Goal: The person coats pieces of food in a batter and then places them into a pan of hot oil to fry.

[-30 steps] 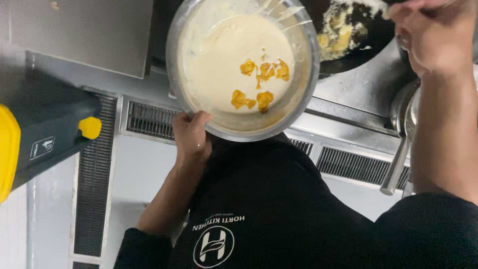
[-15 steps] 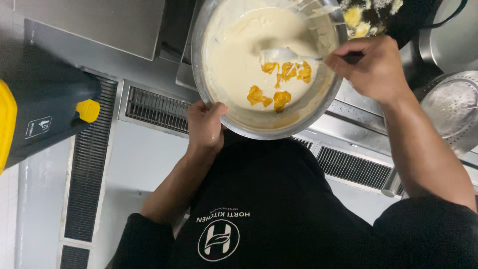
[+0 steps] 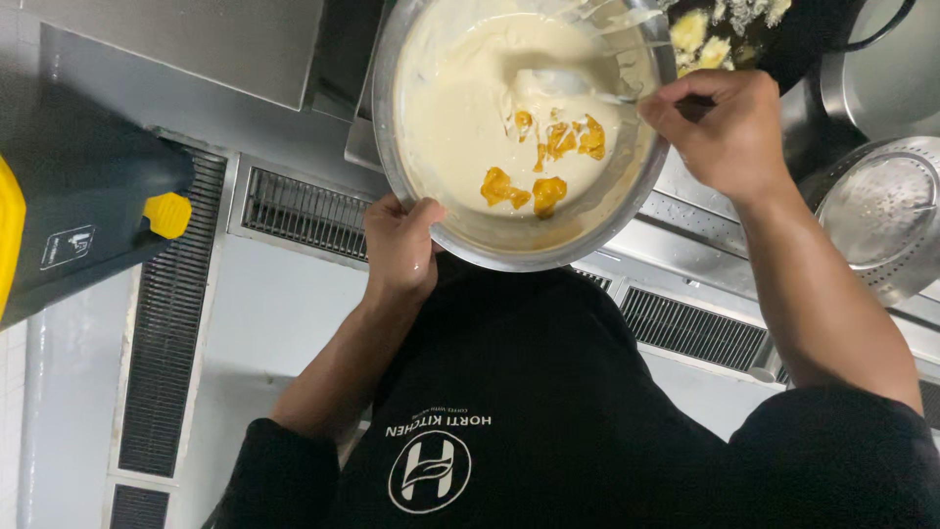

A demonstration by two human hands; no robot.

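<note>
- The left hand (image 3: 399,250), left of centre in the frame, is clamped on the near rim of a metal bowl (image 3: 460,220), thumb over the edge.
- The bowl fills the upper middle of the frame and holds pale cream batter (image 3: 455,118) with orange-yellow yolk pieces (image 3: 548,162) right of its middle.
- The right hand (image 3: 720,127), upper right, is closed around a utensil (image 3: 563,83) whose pale head dips in the batter.
- A perforated metal strainer (image 3: 881,216) sits at the right edge; a dark pan (image 3: 783,49) with yellow bits lies behind the hand.
</note>
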